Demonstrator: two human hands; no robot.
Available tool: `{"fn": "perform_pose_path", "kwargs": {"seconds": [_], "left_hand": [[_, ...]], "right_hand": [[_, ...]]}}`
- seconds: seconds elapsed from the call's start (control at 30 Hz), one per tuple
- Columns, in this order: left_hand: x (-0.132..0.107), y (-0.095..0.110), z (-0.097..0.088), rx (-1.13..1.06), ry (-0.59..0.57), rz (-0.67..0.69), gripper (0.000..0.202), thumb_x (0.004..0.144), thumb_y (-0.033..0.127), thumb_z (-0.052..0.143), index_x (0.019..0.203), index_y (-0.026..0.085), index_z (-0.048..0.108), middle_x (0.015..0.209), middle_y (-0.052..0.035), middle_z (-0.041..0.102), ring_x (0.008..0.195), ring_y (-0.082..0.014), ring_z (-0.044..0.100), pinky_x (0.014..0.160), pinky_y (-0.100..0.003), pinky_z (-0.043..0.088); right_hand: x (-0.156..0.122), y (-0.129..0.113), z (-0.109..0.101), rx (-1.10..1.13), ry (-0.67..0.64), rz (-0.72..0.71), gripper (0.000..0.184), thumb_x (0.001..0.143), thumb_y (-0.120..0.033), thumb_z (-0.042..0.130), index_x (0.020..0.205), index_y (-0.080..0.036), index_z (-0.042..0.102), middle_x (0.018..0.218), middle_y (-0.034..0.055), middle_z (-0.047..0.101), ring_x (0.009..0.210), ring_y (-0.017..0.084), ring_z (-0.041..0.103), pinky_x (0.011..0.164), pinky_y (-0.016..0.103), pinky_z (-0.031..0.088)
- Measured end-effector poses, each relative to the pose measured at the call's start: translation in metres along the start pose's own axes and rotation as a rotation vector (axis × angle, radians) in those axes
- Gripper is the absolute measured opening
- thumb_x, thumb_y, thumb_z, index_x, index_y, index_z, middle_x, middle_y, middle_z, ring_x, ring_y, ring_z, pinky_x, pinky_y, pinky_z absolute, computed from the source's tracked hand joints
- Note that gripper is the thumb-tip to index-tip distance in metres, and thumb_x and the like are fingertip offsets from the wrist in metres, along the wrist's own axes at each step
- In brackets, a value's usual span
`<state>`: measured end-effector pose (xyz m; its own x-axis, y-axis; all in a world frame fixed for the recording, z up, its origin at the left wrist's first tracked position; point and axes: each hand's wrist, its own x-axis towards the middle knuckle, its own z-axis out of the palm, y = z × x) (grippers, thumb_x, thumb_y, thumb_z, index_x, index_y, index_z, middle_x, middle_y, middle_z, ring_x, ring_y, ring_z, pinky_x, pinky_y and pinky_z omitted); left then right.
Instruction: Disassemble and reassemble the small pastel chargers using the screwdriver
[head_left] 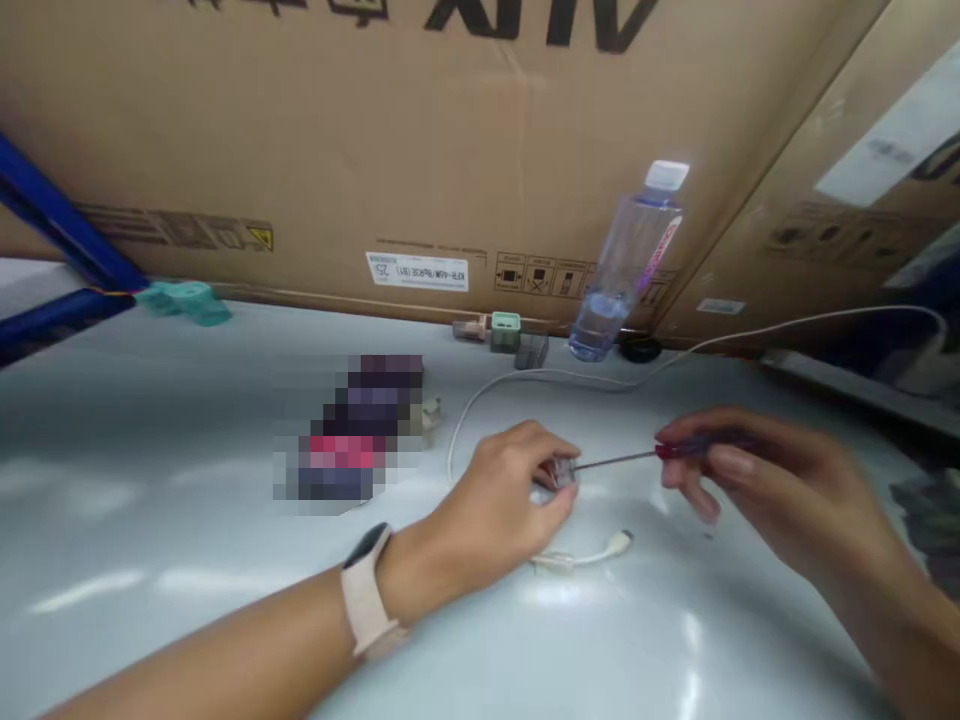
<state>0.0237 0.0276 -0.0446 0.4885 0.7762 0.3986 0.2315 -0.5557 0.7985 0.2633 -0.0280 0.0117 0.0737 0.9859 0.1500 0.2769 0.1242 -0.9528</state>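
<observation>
My left hand (pixel 510 490) rests on the white table and pinches a small clear part (pixel 562 472) between thumb and fingers. My right hand (pixel 757 480) grips a small screwdriver (pixel 652 455) with a red handle; its thin metal shaft points left and its tip meets the small part. A white cable (pixel 592 556) with a plug end lies on the table just in front of my left hand. A pale watch band sits on my left wrist.
A clear water bottle (pixel 626 265) stands at the back against large cardboard boxes (pixel 420 150). Small green and grey blocks (pixel 506 332) lie beside it. A white cord (pixel 750 335) runs right. Teal pieces (pixel 187 300) and a blue rail (pixel 60 240) sit far left.
</observation>
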Motion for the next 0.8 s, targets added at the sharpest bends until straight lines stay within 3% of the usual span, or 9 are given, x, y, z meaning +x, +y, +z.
{"fn": "perform_pose_path", "kwargs": {"seconds": [0.17, 0.33, 0.4, 0.5, 0.63, 0.7, 0.8], "left_hand": [[0.001, 0.001, -0.001, 0.019, -0.004, -0.007, 0.023, 0.087, 0.01, 0.074, 0.108, 0.014, 0.079, 0.1, -0.0073, 0.077, 0.08, -0.0164, 0.075, 0.08, -0.029, 0.065], [0.001, 0.0, -0.002, 0.039, -0.006, 0.014, 0.025, 0.084, 0.008, 0.074, 0.108, 0.014, 0.079, 0.095, -0.0059, 0.076, 0.078, -0.0165, 0.074, 0.079, -0.029, 0.063], [0.001, -0.001, -0.002, 0.05, 0.003, 0.014, 0.024, 0.084, 0.008, 0.074, 0.107, 0.014, 0.079, 0.095, -0.0055, 0.076, 0.077, -0.0158, 0.074, 0.078, -0.028, 0.063], [0.001, -0.001, -0.002, 0.04, 0.008, 0.022, 0.024, 0.084, 0.007, 0.074, 0.106, 0.015, 0.079, 0.095, -0.0049, 0.075, 0.078, -0.0154, 0.074, 0.078, -0.027, 0.063], [0.001, -0.001, -0.002, 0.04, 0.011, 0.018, 0.024, 0.084, 0.006, 0.075, 0.107, 0.014, 0.079, 0.094, -0.0043, 0.074, 0.077, -0.0146, 0.074, 0.079, -0.026, 0.063], [0.001, -0.001, -0.002, 0.044, 0.019, 0.015, 0.024, 0.084, 0.007, 0.075, 0.106, 0.014, 0.08, 0.094, -0.0044, 0.075, 0.076, -0.0142, 0.073, 0.078, -0.026, 0.062], [0.001, -0.001, -0.002, 0.045, 0.016, 0.013, 0.024, 0.084, 0.007, 0.074, 0.107, 0.015, 0.08, 0.095, -0.0046, 0.075, 0.076, -0.0143, 0.074, 0.078, -0.026, 0.063]], "right_hand": [[-0.002, -0.002, 0.001, -0.162, 0.078, -0.012, 0.034, 0.096, -0.057, 0.073, 0.087, -0.026, 0.084, 0.073, 0.0054, 0.078, 0.052, 0.016, 0.053, 0.055, 0.034, 0.046], [-0.002, -0.006, 0.003, -0.468, 0.145, -0.049, 0.057, 0.098, -0.064, 0.063, 0.057, -0.024, 0.068, 0.049, 0.0002, 0.051, 0.049, 0.016, 0.047, 0.051, 0.032, 0.036], [-0.001, -0.006, 0.005, -0.516, 0.182, -0.088, 0.059, 0.1, -0.06, 0.062, 0.053, -0.024, 0.061, 0.049, -0.0002, 0.049, 0.052, 0.015, 0.049, 0.054, 0.031, 0.038], [-0.002, -0.004, 0.009, -0.481, 0.218, -0.07, 0.046, 0.099, -0.058, 0.065, 0.068, -0.025, 0.072, 0.056, 0.0, 0.059, 0.054, 0.016, 0.053, 0.053, 0.03, 0.041], [-0.002, 0.0, 0.012, -0.339, 0.233, -0.018, 0.034, 0.094, -0.059, 0.075, 0.1, -0.026, 0.083, 0.06, -0.0014, 0.064, 0.048, 0.014, 0.052, 0.045, 0.027, 0.042], [-0.001, 0.0, 0.012, -0.258, 0.212, -0.032, 0.034, 0.091, -0.058, 0.079, 0.1, -0.025, 0.081, 0.057, -0.0023, 0.064, 0.045, 0.012, 0.05, 0.043, 0.025, 0.041], [-0.001, -0.004, 0.012, -0.173, 0.173, -0.028, 0.037, 0.086, -0.059, 0.085, 0.082, -0.023, 0.077, 0.058, -0.0015, 0.067, 0.044, 0.011, 0.052, 0.045, 0.025, 0.043]]}}
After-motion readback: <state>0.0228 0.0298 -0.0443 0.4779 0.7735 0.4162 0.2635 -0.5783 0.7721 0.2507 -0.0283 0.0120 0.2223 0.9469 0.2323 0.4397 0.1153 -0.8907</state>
